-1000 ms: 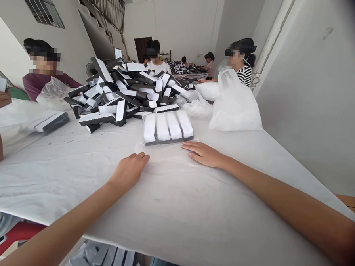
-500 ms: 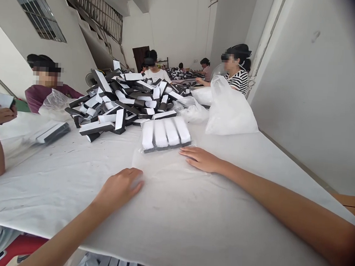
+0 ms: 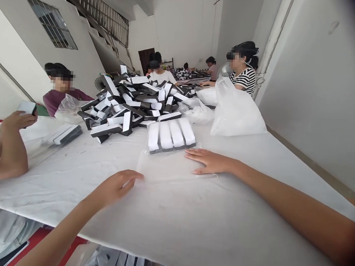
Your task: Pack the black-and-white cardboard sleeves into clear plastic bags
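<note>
White walls (image 3: 183,26), barred window (image 3: 52,27), dark door (image 3: 146,59)

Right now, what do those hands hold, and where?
A clear plastic bag: the left hand touches its left edge, the right hand lies on its right end; no firm grip shows.

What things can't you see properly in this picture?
In the head view:
- Inside the white plastic bag: its cloudy plastic hides it.
- The far table: too small, partly behind the heap of black-and-white boxes.
- The things under the white table: mostly cut off by the bottom edge.
- The small box: partly behind the hand at left.
</note>
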The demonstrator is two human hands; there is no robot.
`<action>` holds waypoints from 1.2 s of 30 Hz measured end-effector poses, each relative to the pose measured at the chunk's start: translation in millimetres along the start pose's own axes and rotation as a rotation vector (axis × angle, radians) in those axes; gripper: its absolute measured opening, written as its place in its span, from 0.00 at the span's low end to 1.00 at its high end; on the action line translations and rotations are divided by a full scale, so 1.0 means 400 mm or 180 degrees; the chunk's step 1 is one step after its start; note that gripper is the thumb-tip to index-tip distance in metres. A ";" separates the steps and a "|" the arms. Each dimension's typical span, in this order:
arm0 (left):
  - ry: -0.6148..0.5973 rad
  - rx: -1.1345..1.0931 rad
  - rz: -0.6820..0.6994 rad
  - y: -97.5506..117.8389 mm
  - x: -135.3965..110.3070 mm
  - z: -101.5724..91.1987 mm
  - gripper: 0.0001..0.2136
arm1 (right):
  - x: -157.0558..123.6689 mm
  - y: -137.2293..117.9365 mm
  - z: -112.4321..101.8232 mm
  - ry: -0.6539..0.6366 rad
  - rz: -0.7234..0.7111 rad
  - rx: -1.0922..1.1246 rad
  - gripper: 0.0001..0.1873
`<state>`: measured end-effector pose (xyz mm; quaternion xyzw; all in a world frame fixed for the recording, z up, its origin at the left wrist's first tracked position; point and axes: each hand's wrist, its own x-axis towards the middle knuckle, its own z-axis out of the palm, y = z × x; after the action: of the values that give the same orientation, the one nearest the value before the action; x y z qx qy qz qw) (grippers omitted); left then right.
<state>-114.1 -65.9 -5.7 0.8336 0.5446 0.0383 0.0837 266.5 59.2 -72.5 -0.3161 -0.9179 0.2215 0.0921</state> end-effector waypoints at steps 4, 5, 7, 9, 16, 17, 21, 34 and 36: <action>0.0412 -0.0146 0.0264 0.018 0.096 -0.034 0.21 | -0.005 -0.005 -0.003 -0.0006 -0.0021 -0.0001 0.45; 0.0431 -0.0137 0.0460 0.025 0.127 -0.027 0.21 | -0.006 -0.006 -0.004 -0.0013 -0.0016 -0.0008 0.46; 0.0347 -0.0114 0.0786 0.040 0.188 0.000 0.22 | -0.011 -0.005 -0.005 -0.0027 -0.0005 -0.0006 0.46; 0.0230 -0.0116 0.0961 0.054 0.234 0.039 0.24 | -0.018 -0.004 -0.010 0.0008 -0.0008 0.0040 0.47; -0.0149 -0.0095 0.1253 0.066 0.272 0.135 0.27 | -0.009 -0.077 -0.002 0.0362 -0.0210 -0.0029 0.46; -0.0158 -0.0084 0.1259 0.066 0.271 0.137 0.27 | 0.000 -0.095 0.007 0.0328 -0.0342 -0.0034 0.44; -0.0203 -0.0057 0.1310 0.061 0.269 0.129 0.28 | 0.019 -0.140 0.044 -0.0148 -0.0711 -0.0066 0.39; -0.0288 -0.0222 0.0931 -0.062 0.141 0.082 0.25 | -0.092 -0.116 0.021 -0.0382 -0.0566 -0.0017 0.33; -0.0174 -0.0520 0.0656 -0.098 0.113 0.085 0.24 | -0.111 -0.103 0.015 -0.0293 -0.0345 0.0243 0.29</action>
<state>-126.0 -12.4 -47.5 0.8763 0.4486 0.0682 0.1616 277.2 0.6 -59.9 -0.2516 -0.9278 0.2653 0.0736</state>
